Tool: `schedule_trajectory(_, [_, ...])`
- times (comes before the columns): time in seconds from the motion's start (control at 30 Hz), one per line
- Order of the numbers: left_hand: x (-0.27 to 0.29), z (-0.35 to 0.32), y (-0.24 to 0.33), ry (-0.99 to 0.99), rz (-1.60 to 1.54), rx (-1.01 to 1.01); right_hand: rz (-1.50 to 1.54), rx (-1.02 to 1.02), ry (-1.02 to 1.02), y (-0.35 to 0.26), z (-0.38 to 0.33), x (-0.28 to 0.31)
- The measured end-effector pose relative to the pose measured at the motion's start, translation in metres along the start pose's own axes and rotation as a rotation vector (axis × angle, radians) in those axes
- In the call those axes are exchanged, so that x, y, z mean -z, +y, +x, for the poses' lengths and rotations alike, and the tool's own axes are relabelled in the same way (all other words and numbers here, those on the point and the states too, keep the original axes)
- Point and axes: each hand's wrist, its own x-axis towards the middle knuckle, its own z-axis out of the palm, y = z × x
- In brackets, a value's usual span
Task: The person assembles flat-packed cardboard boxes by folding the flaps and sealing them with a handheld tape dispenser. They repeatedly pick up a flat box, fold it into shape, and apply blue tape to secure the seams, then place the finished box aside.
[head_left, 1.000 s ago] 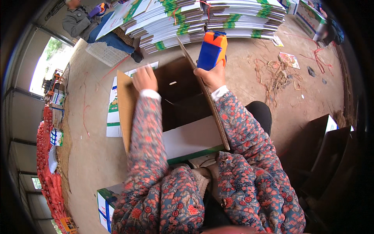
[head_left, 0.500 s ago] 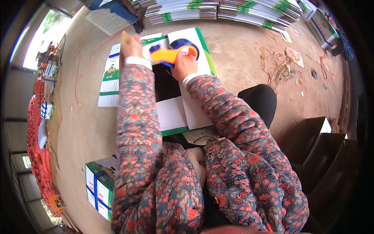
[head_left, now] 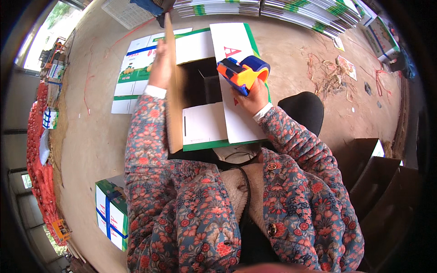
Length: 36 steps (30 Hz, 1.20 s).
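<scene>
In front of me stands a carton [head_left: 205, 125], its opening upward and its dark inside showing. The near and far flaps are folded in, and a white right flap [head_left: 234, 41] lies over the right side. On the left a brown flap [head_left: 174, 100] stands on edge. My left hand [head_left: 160, 68] rests against the outer side of that flap, fingers stretched out. Over the right flap, my right hand [head_left: 256, 96] is closed around an orange and blue tape dispenser [head_left: 241, 75] carrying a roll of blue tape.
Flattened cartons [head_left: 134, 73] lie on the floor to the left. A blue-taped carton [head_left: 111, 211] is at lower left. Stacks of flat cartons [head_left: 314, 13] line the far side. Loose straps [head_left: 334, 77] litter the right floor; brown open cartons [head_left: 378, 182] stand at lower right.
My right hand has carried the tape dispenser rightward, from over the opening to the right flap. The left flap now stands more upright, with my left hand lower and slightly right, against its outer side.
</scene>
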Motion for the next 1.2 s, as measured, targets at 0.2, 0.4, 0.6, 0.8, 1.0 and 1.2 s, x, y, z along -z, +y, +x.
schedule_trajectory(0.2, [-0.094,0.001,-0.08,-0.208,1.172,-0.293,-0.105,0.075,-0.013,0.002,-0.007,0.0])
schedule_trajectory(0.4, [-0.075,0.1,-0.091,-0.258,1.334,-0.148,1.589,-0.574,0.122,-0.003,-0.102,0.013])
schedule_trajectory(0.6, [-0.082,0.172,-0.086,-0.255,1.403,-0.221,0.641,-0.401,0.021,0.022,-0.119,0.023])
schedule_trajectory(0.8, [-0.074,0.134,-0.077,-0.106,1.542,0.12,0.522,-0.14,0.065,0.026,-0.095,0.088])
schedule_trajectory(1.0, [0.006,0.061,-0.042,0.061,1.586,0.283,-0.102,0.257,-0.114,0.053,-0.083,0.079])
schedule_trajectory(1.2, [0.028,0.068,-0.072,0.333,1.444,0.277,0.152,-0.06,-0.373,0.086,-0.056,0.054])
